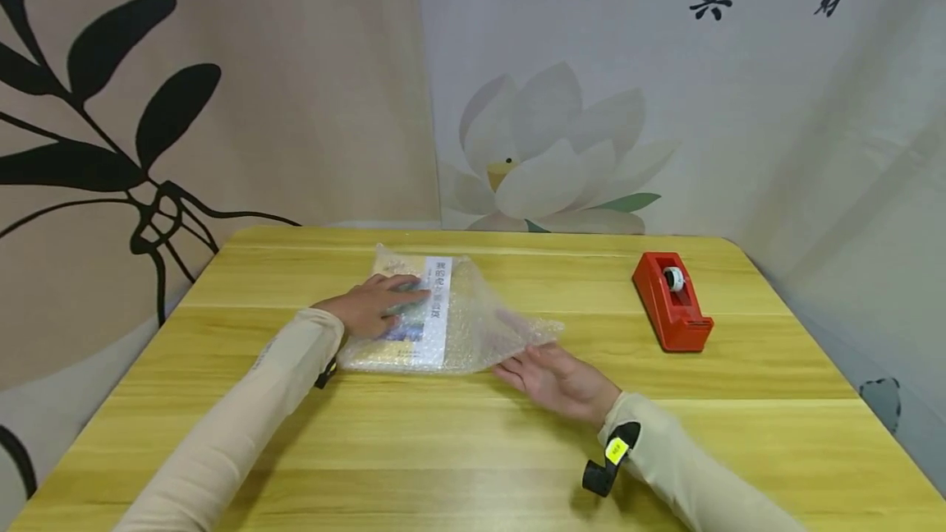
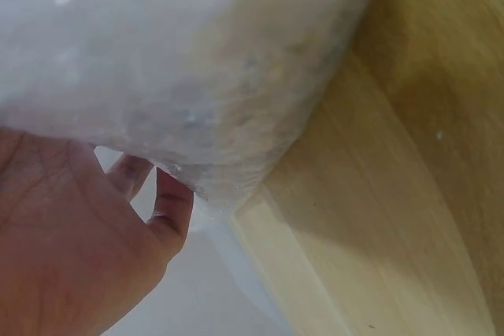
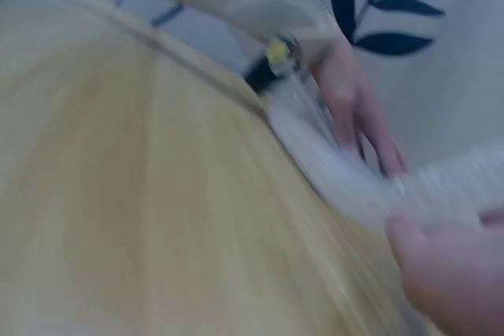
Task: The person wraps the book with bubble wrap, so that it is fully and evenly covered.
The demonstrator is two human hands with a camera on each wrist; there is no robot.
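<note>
A book (image 1: 438, 314) with a white title strip lies on the table inside a clear bubble wrap sheet (image 1: 476, 302). Fingers spread, my left hand (image 1: 373, 308) rests on the wrapped book's left part and covers some of its cover. In the left wrist view the wrap fills the space above that hand (image 2: 71, 241), and the fingertips are partly hidden. At the sheet's right end, my right hand (image 1: 565, 382) pinches the tapering free flap, palm turned up. The right wrist view, blurred, shows this hand (image 3: 453, 273) at the wrap's near edge.
A red tape dispenser (image 1: 674, 306) with a small roll of tape stands at the right on the wooden table (image 1: 414, 450). Behind the table's back edge hangs a printed curtain (image 1: 332, 105) with leaves, a lotus and dark characters.
</note>
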